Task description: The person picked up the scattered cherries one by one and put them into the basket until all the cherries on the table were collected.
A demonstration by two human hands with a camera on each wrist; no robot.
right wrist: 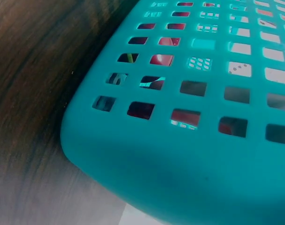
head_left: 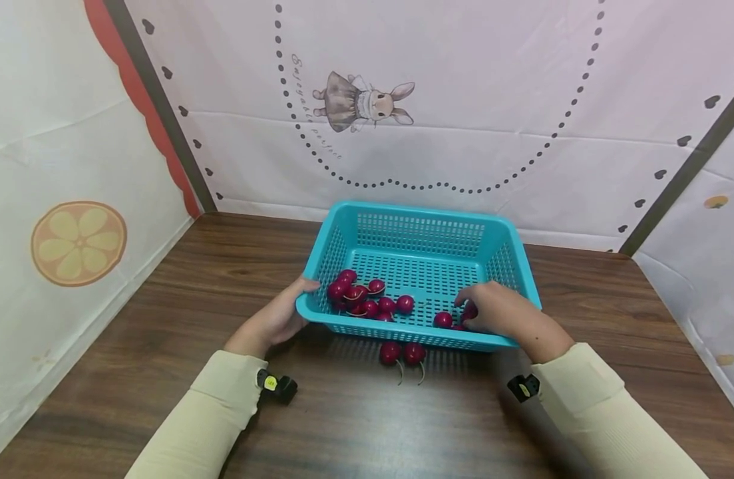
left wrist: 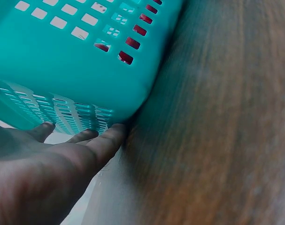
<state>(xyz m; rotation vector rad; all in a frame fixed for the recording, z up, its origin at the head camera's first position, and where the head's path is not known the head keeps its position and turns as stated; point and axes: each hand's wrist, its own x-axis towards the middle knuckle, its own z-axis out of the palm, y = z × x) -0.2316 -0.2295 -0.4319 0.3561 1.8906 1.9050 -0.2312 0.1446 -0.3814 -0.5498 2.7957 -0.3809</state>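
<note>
A turquoise plastic basket (head_left: 426, 336) with slotted walls stands on the wooden table. My left hand (head_left: 281, 315) holds its left front corner, thumb over the rim and fingers (left wrist: 107, 143) against the outer side wall. Inside, several dark red cherries (head_left: 356, 294) are heaped at the left front. My right hand (head_left: 497, 309) reaches over the front rim into the right part, its thumb and fingers around a cherry (head_left: 470, 311). Another cherry (head_left: 443, 320) lies just left of those fingers. In the right wrist view the basket wall (right wrist: 170, 145) hides most of that hand.
Two stemmed cherries (head_left: 390, 352) lie on the table (head_left: 367, 426) outside the basket's front wall. A pale printed cloth (head_left: 474, 133) hangs behind the basket, and more printed cloth borders the table's left and right sides.
</note>
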